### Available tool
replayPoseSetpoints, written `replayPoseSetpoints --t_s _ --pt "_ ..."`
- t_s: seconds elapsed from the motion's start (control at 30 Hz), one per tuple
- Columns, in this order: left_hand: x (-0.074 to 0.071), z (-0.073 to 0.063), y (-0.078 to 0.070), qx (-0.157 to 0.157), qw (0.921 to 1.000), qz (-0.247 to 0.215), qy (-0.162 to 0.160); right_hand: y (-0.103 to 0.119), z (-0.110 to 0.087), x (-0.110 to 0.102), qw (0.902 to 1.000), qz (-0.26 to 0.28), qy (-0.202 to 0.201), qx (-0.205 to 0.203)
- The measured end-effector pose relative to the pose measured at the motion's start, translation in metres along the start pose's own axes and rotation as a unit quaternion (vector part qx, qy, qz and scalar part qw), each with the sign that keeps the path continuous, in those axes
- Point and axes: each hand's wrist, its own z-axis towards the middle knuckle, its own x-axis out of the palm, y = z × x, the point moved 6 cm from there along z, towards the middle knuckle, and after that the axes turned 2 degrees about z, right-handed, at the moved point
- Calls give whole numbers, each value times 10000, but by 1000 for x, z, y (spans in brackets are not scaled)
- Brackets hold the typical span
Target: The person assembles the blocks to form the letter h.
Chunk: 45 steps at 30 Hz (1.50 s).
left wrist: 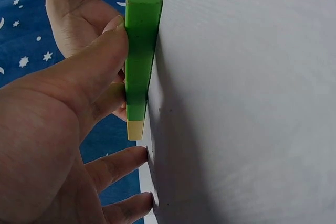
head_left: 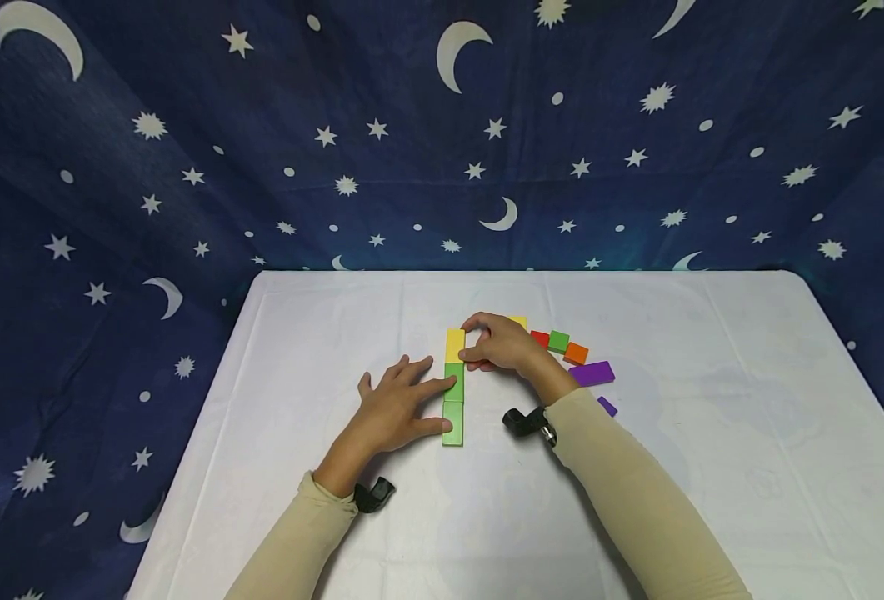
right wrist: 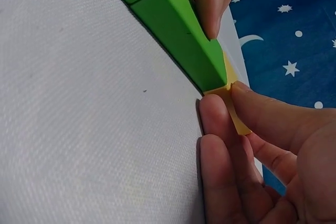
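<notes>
Two green blocks, one nearer [head_left: 454, 435] and one farther [head_left: 456, 392], lie end to end in a straight row on the white table. At the far end of the row sits a yellow block [head_left: 454, 343] with a curved cut-out [right wrist: 240, 122] in the right wrist view. My right hand [head_left: 515, 346] pinches this yellow block between thumb and fingers, close against the green end. On the left side of the row, my left hand [head_left: 392, 412] lies with its fingers spread. Its thumb touches the nearer green block and its index finger the farther one.
Right of the row lie a red block [head_left: 540, 338], a small green block [head_left: 558, 342], an orange block [head_left: 576, 354] and a purple block [head_left: 593, 373]. Another yellow block [head_left: 518, 320] and a smaller purple piece [head_left: 607, 407] are partly hidden by the right arm. A starry curtain [head_left: 412, 150] hangs behind the table.
</notes>
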Motion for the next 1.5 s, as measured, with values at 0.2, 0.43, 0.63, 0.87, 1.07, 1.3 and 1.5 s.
replayPoseSetpoints --t_s 0.2,0.43,0.63,0.87,1.07,1.3,1.5 --pt "0 0 0 7 10000 -36 15 -1 0 0 10000 17 3 -52" --pt "-1 -1 -1 7 10000 -44 11 -3 2 0 10000 12 4 -68" --pt "0 -2 0 -30 10000 -65 10 -4 3 1 10000 -10 -11 -60" --pt "1 0 2 -62 10000 -33 2 -2 2 2 10000 -52 14 -67" --pt "1 1 1 -31 10000 -3 4 0 -2 0 9986 453 247 137" --pt "3 1 2 -36 10000 -37 -7 2 -10 -22 9943 1028 160 224" --pt "2 1 2 -62 9999 -90 3 6 -19 -65 9970 -123 -761 89"
